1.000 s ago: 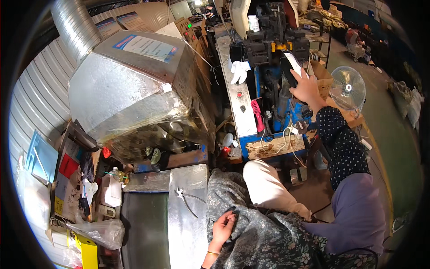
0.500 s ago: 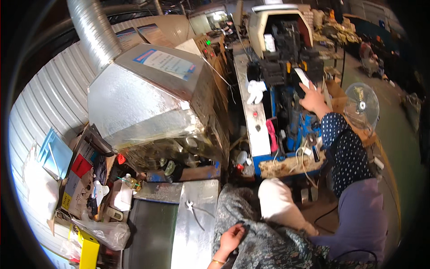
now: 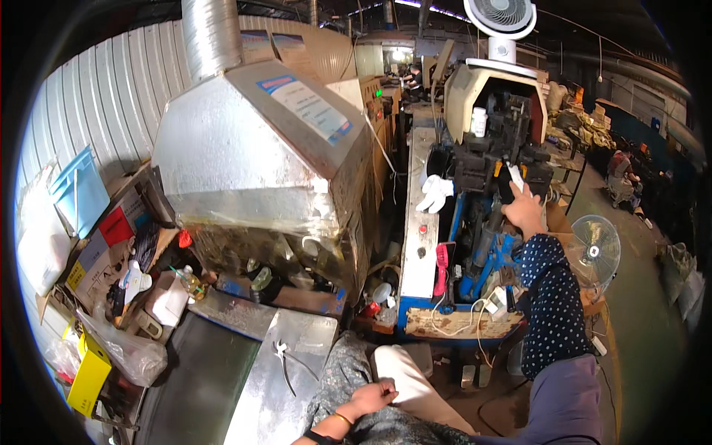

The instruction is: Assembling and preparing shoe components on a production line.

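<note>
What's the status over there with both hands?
Right hand at the white piece, grip unclear. Left hand over the patterned cloth. White gloves left of the right hand, apart from it.

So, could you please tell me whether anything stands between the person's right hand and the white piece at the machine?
Nothing visible does: the right hand reaches up to the lower end of the white piece. The dark machine block lies beyond and beside it, not between them.
</note>
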Demonstrator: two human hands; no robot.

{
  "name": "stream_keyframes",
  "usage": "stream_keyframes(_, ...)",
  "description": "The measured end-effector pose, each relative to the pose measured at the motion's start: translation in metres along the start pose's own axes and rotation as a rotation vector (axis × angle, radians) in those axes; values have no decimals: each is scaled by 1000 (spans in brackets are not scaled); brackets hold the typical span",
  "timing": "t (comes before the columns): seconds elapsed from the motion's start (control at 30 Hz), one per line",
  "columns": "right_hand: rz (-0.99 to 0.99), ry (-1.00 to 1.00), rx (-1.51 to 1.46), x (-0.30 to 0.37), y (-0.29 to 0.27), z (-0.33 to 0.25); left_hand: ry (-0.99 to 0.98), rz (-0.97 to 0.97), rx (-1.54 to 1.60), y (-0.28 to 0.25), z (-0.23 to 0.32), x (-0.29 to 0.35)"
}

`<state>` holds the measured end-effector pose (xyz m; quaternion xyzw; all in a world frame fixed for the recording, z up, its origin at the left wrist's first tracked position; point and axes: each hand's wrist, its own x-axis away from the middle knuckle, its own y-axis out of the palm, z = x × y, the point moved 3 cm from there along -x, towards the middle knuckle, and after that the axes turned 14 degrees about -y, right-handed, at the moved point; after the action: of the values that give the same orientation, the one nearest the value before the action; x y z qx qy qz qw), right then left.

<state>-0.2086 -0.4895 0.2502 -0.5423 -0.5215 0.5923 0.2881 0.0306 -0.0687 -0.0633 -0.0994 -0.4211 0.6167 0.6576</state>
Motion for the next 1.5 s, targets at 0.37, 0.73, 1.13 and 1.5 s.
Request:
stream_keyframes(0.37, 28, 7, 34, 3, -4, -5, 3, -23, -128, 4, -4, 1)
stream_keyframes(0.73, 27, 11, 4, 5, -6, -5, -21, -33, -215, -1, -1, 3)
stream_keyframes(1.13, 74, -19, -53, -8, -27, 1, -22, -45, -168, 0, -1, 2)
stream_keyframes(1.5, 75, 127, -47, -14, -37, 4, -30, -44, -196, 2, -3, 0)
